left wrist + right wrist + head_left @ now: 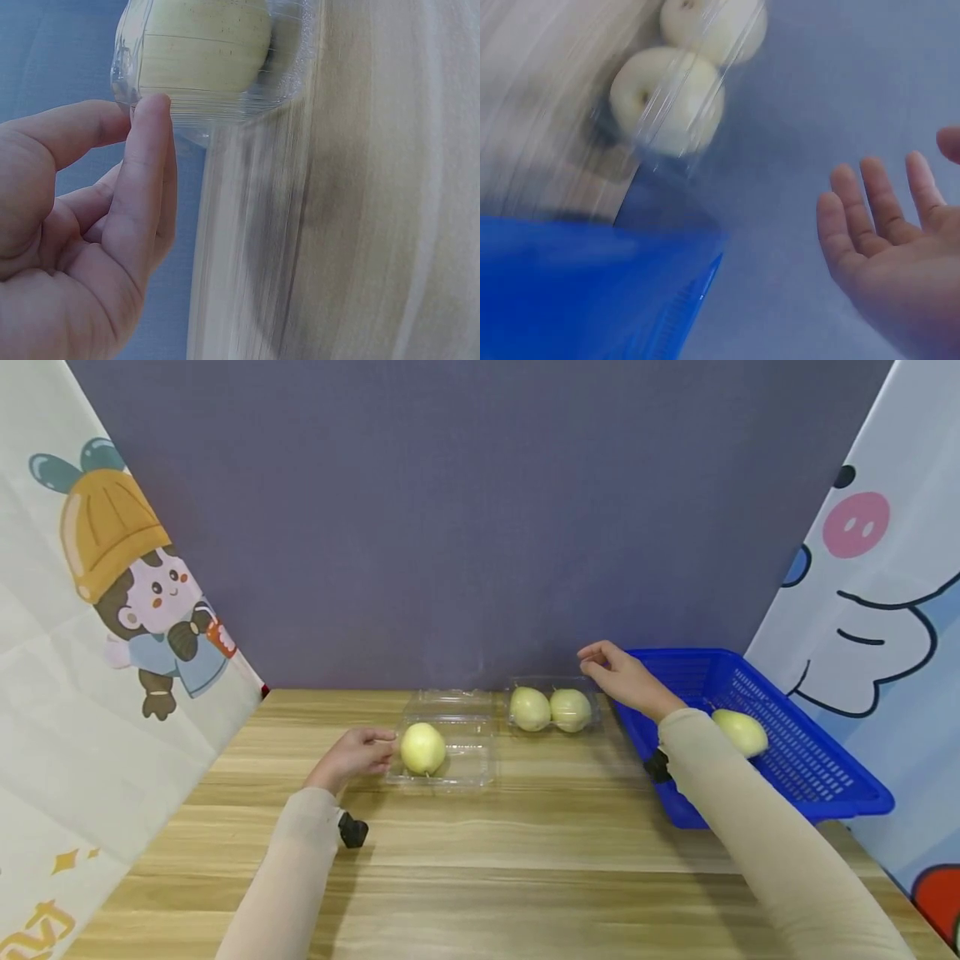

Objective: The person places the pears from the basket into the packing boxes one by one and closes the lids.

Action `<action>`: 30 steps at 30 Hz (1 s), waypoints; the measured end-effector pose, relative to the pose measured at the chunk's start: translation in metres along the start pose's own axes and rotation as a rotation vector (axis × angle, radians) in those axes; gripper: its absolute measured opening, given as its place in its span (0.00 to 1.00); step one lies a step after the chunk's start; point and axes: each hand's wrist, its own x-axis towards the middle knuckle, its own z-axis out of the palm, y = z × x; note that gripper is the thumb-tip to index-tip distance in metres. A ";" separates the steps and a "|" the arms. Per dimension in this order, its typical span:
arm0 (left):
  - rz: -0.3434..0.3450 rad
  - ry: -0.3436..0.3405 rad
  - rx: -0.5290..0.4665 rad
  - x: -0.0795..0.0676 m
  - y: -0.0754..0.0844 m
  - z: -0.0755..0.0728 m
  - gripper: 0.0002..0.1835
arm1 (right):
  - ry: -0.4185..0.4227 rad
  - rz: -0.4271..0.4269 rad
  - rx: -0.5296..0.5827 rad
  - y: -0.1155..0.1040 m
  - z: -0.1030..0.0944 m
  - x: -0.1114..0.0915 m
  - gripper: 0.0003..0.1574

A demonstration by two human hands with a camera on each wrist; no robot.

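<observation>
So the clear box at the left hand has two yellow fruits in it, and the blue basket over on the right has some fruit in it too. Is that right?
Not quite: the clear box at the left hand has one yellow fruit in it, not two, as the head view shows. The blue basket on the right does have some fruit in it.

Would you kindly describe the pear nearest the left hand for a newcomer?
On the wooden table, left of the blue basket, is an open clear box. The pear lies inside, beside the left hand; it is alone, while the neighbouring clear box holds two pears.
</observation>
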 end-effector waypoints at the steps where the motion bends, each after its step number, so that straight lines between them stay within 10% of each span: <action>1: -0.003 0.003 -0.004 -0.001 0.000 0.000 0.27 | -0.003 0.003 -0.008 0.002 -0.003 -0.001 0.31; 30: 0.017 -0.024 -0.028 -0.005 -0.005 -0.006 0.25 | -0.027 0.103 -0.197 0.039 -0.065 -0.053 0.35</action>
